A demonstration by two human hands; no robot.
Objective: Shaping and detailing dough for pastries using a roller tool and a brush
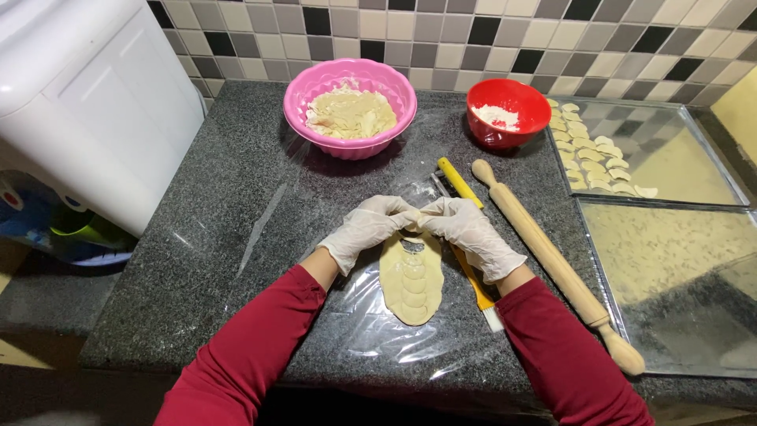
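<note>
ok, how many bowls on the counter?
2. A pink bowl of dough scraps sits at the back centre; a smaller red bowl with flour sits to its right, beside the metal tray. None appear hidden.

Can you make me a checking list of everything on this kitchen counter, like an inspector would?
Surface: speckled dark granite counter, with clear plastic film spread under the work.
Job's things: long flat pale dough strip marked with round cut-outs, lying on the film.
Clutter: pink plastic bowl of pale scraps; red bowl of flour; wooden rolling pin; yellow-handled tool; two metal trays, the far one holding small folded dough pieces.
Grippers: left hand and right hand, white-gloved, pinch the strip's far end.
Cables: nothing seen.
Surroundings: checkered tile wall; white appliance at left.
</note>
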